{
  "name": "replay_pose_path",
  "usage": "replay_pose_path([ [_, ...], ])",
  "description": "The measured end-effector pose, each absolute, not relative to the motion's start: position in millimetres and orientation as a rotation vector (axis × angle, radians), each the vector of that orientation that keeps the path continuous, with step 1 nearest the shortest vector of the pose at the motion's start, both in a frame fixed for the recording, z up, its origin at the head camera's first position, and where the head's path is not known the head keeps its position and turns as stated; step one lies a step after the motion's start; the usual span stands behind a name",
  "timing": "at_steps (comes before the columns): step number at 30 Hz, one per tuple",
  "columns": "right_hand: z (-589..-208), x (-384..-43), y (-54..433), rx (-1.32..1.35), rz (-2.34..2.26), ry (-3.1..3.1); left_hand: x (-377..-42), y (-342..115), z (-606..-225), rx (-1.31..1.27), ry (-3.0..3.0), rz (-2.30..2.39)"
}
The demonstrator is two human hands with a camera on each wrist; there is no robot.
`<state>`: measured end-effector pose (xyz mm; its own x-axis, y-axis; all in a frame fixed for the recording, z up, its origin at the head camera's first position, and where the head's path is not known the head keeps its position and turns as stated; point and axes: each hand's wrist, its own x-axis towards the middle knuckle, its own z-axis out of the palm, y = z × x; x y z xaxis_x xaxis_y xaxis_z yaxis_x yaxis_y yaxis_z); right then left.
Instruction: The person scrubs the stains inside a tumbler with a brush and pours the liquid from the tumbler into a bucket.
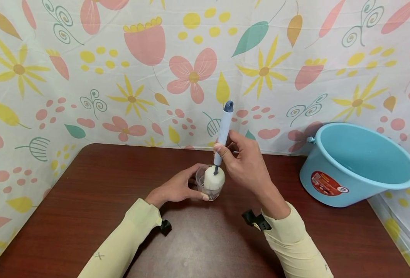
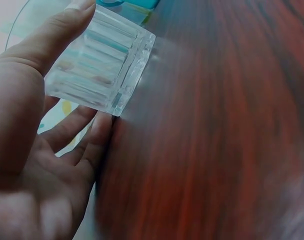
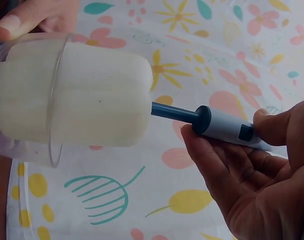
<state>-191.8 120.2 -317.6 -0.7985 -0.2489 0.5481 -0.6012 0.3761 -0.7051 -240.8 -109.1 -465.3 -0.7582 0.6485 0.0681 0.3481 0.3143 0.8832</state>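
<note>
A clear glass point(image 1: 211, 194) with ribbed sides is in my left hand point(image 1: 178, 188), thumb on the near side and fingers around the far side. The left wrist view shows the base of the glass point(image 2: 134, 70) close over the table. In my right hand point(image 1: 248, 162) I grip the light blue handle point(image 1: 225, 125) of a sponge cup brush between thumb and fingers. Its white sponge head point(image 3: 102, 95) sits partly inside the glass, with the upper part above the rim. A dark blue stem point(image 3: 173, 112) joins sponge and handle. The brush leans slightly right in the head view.
A light blue bucket point(image 1: 364, 189) with a red label stands at the right end of the dark brown wooden table point(image 1: 86, 216). Behind the table hangs a white cloth point(image 1: 149, 87) printed with flowers and leaves. Black wrist mounts point(image 1: 166, 227) are on both sleeves.
</note>
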Motion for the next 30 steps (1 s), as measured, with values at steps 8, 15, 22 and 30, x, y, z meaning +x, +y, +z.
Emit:
replay_pose_path([
  [8,-316.4,-192.4,120.7,0.694,1.409,-2.331,-239.7,-108.8,-464.5,0.896,2.329,1.428],
  [15,-314.5,-193.3,121.3,0.623,1.431,-2.372,-240.5,-110.0,-465.0,0.877,2.352,1.399],
  [22,-313.3,-193.9,120.0,0.588,1.462,-2.381,-241.4,-109.4,-464.1,0.871,2.34,1.396],
  [30,-313.5,-193.4,118.0,0.602,1.613,-2.353,-240.4,-108.9,-463.3,0.865,2.333,1.394],
])
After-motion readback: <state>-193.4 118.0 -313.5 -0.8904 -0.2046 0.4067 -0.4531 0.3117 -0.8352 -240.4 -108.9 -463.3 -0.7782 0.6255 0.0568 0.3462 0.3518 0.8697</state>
